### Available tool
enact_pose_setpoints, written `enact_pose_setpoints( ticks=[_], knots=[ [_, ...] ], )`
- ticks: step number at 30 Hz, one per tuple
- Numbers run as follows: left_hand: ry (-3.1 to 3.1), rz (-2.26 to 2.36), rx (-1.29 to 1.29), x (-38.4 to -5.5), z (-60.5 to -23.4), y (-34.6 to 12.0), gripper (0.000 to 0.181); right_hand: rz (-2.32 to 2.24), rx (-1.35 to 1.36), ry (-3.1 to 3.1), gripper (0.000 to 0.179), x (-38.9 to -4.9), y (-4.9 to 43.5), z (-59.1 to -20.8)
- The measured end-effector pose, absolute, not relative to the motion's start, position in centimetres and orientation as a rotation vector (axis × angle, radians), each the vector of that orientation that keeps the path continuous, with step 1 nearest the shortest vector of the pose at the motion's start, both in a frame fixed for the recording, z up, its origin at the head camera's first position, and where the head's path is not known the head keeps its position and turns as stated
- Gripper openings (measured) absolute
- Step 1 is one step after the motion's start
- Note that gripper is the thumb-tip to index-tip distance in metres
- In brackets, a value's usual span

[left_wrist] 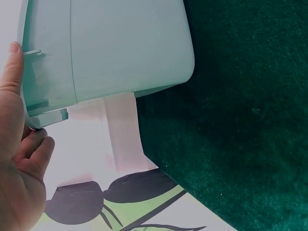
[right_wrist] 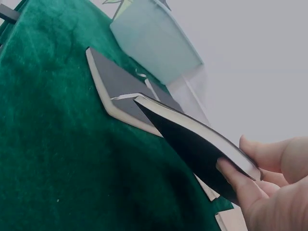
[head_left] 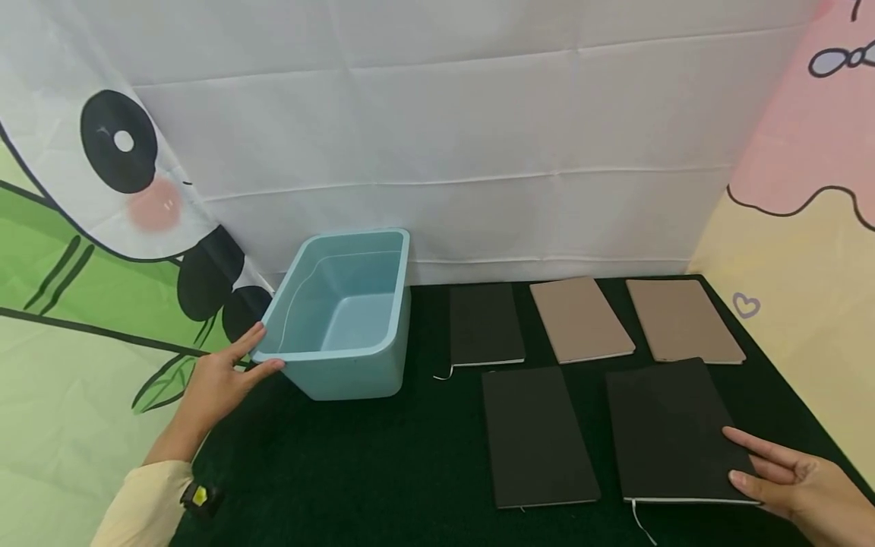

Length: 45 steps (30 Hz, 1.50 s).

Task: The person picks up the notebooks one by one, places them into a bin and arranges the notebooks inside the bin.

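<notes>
In the head view my left hand [head_left: 222, 380] holds the near-left corner of a light blue plastic bin [head_left: 355, 376], thumb at the front and fingers along the left side. The left wrist view shows this hand [left_wrist: 19, 159] at the rim of the bin [left_wrist: 130, 43], some fingers curled under it. My right hand [head_left: 800, 479] pinches the right edge of a black notebook [head_left: 673, 433], which has a white ribbon. The right wrist view shows this notebook [right_wrist: 192, 144] raised off the dark green cloth, tilted, the hand [right_wrist: 279, 178] gripping one end.
Another black notebook [head_left: 540, 441] lies left of the held one. Behind are a smaller black notebook [head_left: 485, 323] and two tan notebooks [head_left: 581, 315]. A white curtain [head_left: 478, 137] hangs behind the green cloth [head_left: 355, 471], with printed cartoon sheets at both sides.
</notes>
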<state>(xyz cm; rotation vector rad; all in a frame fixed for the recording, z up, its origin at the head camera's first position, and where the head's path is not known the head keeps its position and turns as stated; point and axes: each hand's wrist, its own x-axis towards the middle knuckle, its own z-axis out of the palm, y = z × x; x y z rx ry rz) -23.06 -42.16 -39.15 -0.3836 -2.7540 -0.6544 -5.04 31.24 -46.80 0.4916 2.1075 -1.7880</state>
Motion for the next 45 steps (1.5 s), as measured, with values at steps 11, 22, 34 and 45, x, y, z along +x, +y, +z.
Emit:
enact_pose_setpoints(
  ticks=[11, 22, 34, 45],
  knots=[
    [-2.788, -0.674, -0.340, -22.9, -38.8, -42.0, 0.076, -2.051, 0.286, 2.030, 0.061, -5.7, 31.9, -45.2],
    [-2.819, -0.702, -0.331, -23.1, -38.6, -41.7, 0.077, -2.022, 0.215, 2.088, 0.061, -8.1, 29.4, -40.9],
    [-2.865, -0.712, -0.279, -22.8, -38.4, -41.9, 0.080, -2.513, -0.205, 1.451, 0.059, -13.3, 23.5, -37.1],
    [-2.849, -0.680, -0.324, -23.0, -38.2, -42.0, 0.079, -2.582, -0.167, 1.358, 0.076, -17.8, 16.3, -33.9]
  ],
)
